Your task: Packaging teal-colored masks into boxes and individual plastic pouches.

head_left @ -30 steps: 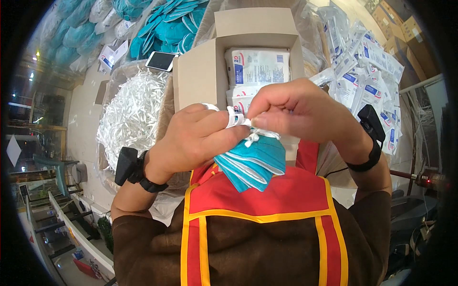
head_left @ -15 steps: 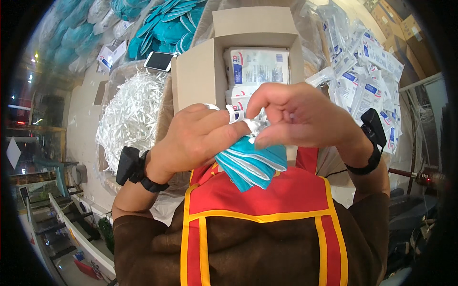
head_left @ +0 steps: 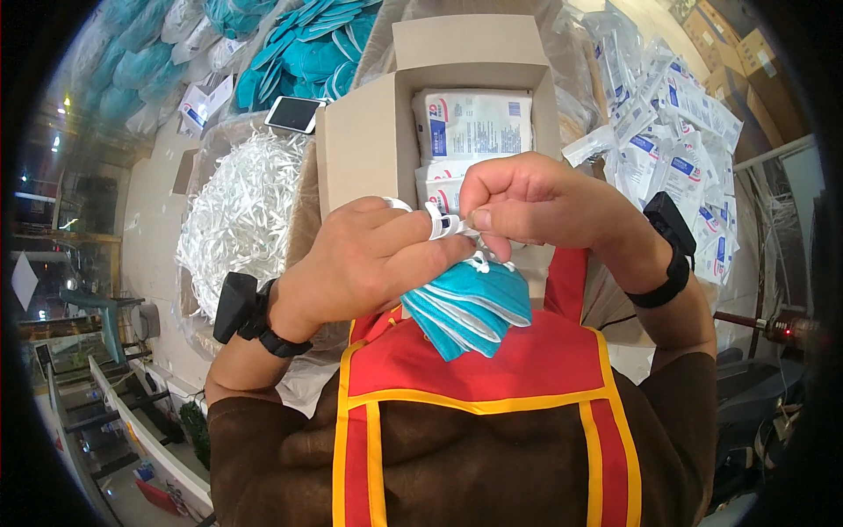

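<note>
Several teal, white-edged fabric pieces (head_left: 474, 307) hang stacked at the centre of the frame, just below the left hand (head_left: 364, 255). That hand is curled around white straps (head_left: 434, 217), and the right hand (head_left: 544, 206) pinches thumb to forefinger on what seem to be the same straps, though the fingertips partly hide them. An open carton (head_left: 360, 140) holding white packets (head_left: 479, 123) stands at upper centre; white strips (head_left: 237, 224) lie heaped at centre left.
</note>
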Action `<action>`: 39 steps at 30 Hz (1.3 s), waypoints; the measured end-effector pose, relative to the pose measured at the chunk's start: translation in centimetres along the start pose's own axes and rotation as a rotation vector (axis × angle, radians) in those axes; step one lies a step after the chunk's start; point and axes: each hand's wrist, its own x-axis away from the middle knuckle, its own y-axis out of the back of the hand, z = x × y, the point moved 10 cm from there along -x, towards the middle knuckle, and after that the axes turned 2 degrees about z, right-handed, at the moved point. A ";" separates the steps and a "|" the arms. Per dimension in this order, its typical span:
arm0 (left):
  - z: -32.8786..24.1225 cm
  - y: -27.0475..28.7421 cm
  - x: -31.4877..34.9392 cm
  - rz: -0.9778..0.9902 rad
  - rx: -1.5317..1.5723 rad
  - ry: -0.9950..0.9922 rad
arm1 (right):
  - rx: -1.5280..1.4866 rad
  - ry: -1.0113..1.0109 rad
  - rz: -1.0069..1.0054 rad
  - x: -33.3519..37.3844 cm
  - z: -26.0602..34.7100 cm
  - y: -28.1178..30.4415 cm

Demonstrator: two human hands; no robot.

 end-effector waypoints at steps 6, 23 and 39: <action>0.5 0.0 0.3 0.033 -0.023 0.018 | 0.212 0.095 -0.052 1.3 -0.2 0.9; 1.3 1.5 0.3 0.006 -0.069 0.063 | -0.037 0.019 -0.091 6.5 0.5 0.1; -2.8 1.2 -0.8 -0.011 -0.112 -0.129 | 0.598 0.137 -0.241 4.8 1.6 -0.4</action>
